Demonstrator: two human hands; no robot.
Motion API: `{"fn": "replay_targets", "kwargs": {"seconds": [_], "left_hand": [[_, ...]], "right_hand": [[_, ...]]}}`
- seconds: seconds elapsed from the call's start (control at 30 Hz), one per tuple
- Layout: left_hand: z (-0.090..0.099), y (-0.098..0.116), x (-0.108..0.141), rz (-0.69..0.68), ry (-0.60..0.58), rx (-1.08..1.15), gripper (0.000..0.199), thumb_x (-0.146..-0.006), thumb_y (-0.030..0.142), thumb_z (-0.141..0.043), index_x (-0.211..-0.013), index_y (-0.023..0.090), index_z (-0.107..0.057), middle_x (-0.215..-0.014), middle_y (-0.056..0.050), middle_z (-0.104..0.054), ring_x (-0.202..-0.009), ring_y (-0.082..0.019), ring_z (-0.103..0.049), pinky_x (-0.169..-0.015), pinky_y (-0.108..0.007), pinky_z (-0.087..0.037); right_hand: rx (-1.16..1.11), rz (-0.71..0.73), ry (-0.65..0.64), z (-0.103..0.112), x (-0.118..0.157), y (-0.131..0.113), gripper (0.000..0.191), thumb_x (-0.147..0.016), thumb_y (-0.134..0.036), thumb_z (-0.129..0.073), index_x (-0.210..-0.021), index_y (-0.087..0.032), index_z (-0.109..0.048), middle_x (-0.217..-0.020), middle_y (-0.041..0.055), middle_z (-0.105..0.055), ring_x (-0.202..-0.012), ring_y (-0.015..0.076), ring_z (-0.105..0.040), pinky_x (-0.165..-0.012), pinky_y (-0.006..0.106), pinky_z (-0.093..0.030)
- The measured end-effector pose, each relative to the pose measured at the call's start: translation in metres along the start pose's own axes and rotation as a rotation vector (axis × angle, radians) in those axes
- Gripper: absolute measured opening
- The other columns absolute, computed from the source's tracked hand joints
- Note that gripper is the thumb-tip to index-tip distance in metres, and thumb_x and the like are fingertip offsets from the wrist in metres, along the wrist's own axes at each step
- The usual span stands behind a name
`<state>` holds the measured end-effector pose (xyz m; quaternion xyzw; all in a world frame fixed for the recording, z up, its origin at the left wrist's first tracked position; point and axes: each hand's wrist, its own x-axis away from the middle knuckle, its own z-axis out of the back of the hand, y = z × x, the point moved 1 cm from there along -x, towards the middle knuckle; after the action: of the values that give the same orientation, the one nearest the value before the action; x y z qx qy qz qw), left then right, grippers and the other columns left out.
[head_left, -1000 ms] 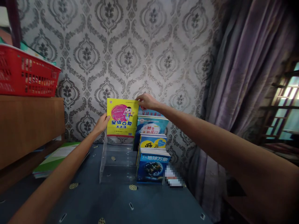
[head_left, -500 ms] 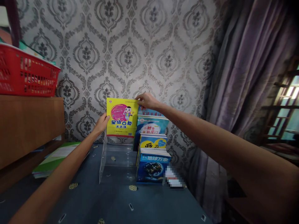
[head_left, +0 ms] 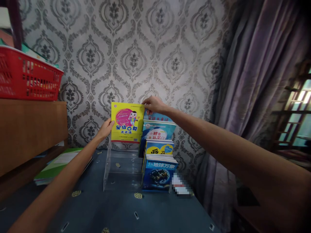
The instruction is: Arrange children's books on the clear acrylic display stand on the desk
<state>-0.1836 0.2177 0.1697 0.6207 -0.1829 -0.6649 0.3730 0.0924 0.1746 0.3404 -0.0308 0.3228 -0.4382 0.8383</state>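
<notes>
A yellow workbook (head_left: pixel 127 123) with a pink circle and a cartoon figure stands upright at the back left of a clear tiered book rack (head_left: pixel 123 173). My left hand (head_left: pixel 106 128) is closed on the workbook's left edge. At its upper right corner, my right hand (head_left: pixel 153 105) pinches the cover. To the right, books fill the rack's tiers: a blue book (head_left: pixel 159 176) with a globe in front, a yellow-and-blue book (head_left: pixel 159 147) behind it, then a light-blue book (head_left: pixel 159 130). A further blue book (head_left: pixel 156 117) at the back lies partly behind my right hand.
A red plastic basket (head_left: pixel 31 76) rests on a wooden cabinet (head_left: pixel 31 129) at the left. Green-covered booklets (head_left: pixel 57 165) lie on the dark blue tablecloth (head_left: pixel 116 210). Patterned wallpaper is behind the rack, and a purple-grey curtain (head_left: pixel 245 97) hangs at the right.
Almost nothing differs. Both hands keep their hold on the yellow workbook, which stays in place; the view has shifted very slightly.
</notes>
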Motion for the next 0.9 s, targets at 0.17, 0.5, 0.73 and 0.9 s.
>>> {"fn": "replay_targets", "kwargs": {"seconds": [0.17, 0.5, 0.73, 0.9], "left_hand": [[0.000, 0.001, 0.000, 0.008, -0.012, 0.004, 0.046, -0.083, 0.058, -0.056, -0.102, 0.016, -0.061, -0.092, -0.005, -0.073, -0.079, -0.022, -0.067, -0.071, -0.033, -0.054], [0.002, -0.002, -0.001, 0.015, 0.020, 0.015, 0.045, -0.085, 0.061, -0.055, -0.099, 0.018, -0.061, -0.085, -0.003, -0.072, -0.085, -0.022, -0.066, -0.079, -0.034, -0.053], [0.003, -0.002, 0.002, 0.029, 0.036, 0.052, 0.054, -0.086, 0.069, -0.051, -0.097, 0.017, -0.062, -0.090, -0.006, -0.073, -0.087, -0.024, -0.067, -0.080, -0.035, -0.054], [0.004, -0.003, 0.003, 0.043, 0.055, 0.090, 0.053, -0.085, 0.068, -0.053, -0.098, 0.017, -0.063, -0.093, -0.007, -0.074, -0.092, -0.024, -0.068, -0.085, -0.037, -0.054]], "right_hand": [[-0.098, -0.026, 0.024, 0.000, 0.000, 0.002, 0.026, -0.095, -0.011, -0.049, -0.077, -0.013, -0.067, -0.056, 0.0008, -0.067, -0.046, 0.0136, -0.064, -0.046, 0.020, -0.052], [-0.155, -0.045, 0.137, 0.006, 0.007, 0.006, 0.025, -0.098, -0.017, -0.047, -0.085, -0.011, -0.067, -0.081, 0.0068, -0.074, -0.045, 0.0104, -0.063, -0.045, 0.020, -0.048], [-0.046, 0.056, 0.338, 0.006, 0.044, -0.006, 0.025, -0.097, -0.021, -0.047, -0.084, -0.014, -0.067, -0.059, -0.0001, -0.063, -0.048, 0.0136, -0.064, -0.052, 0.022, -0.046], [0.000, 0.226, 0.311, -0.019, 0.087, -0.015, 0.026, -0.099, -0.027, -0.046, -0.088, -0.016, -0.066, -0.060, -0.0012, -0.061, -0.051, 0.0139, -0.062, -0.059, 0.024, -0.045]]}}
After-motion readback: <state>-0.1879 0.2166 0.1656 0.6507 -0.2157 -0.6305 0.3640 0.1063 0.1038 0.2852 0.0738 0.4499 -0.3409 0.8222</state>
